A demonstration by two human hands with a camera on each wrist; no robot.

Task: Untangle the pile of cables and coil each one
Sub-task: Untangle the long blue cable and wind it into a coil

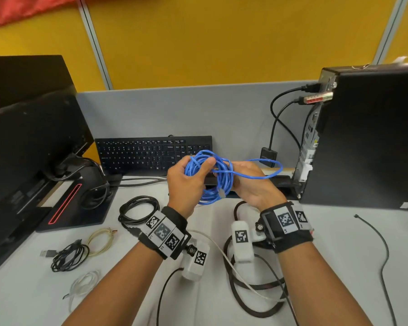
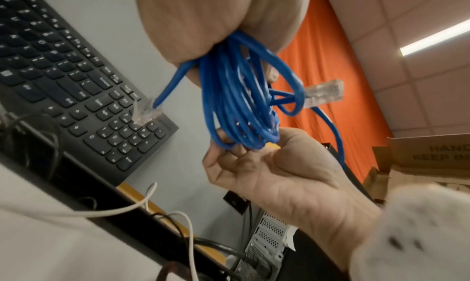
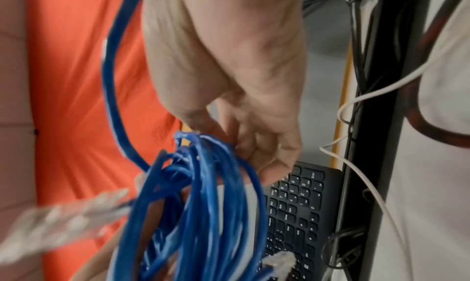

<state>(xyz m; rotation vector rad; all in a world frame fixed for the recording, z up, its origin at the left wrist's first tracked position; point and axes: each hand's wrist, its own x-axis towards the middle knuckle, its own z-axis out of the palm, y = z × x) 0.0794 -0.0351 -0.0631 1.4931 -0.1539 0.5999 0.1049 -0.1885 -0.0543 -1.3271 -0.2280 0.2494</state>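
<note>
Above the desk I hold a blue network cable (image 1: 218, 177) wound into a bundle of several loops. My left hand (image 1: 186, 182) grips the left side of the bundle, thumb over the top. My right hand (image 1: 250, 182) is behind the right side, fingers curled onto the strands. One loose blue loop (image 1: 275, 169) sticks out to the right. In the left wrist view the coil (image 2: 236, 96) hangs from my left palm, with two clear plugs (image 2: 323, 93) (image 2: 147, 112) free. In the right wrist view my right hand's fingers (image 3: 257, 144) pinch the coil (image 3: 203, 205).
On the desk lie a black coil (image 1: 138, 209), a black USB coil (image 1: 70, 255), a cream coil (image 1: 101, 240) and a white coil (image 1: 85, 283). A thick dark cable (image 1: 245, 300), a white cable (image 1: 224, 252) and a thin black cable (image 1: 384, 255) lie loose. Keyboard (image 1: 151, 154), monitor (image 1: 28, 149), computer tower (image 1: 363, 137).
</note>
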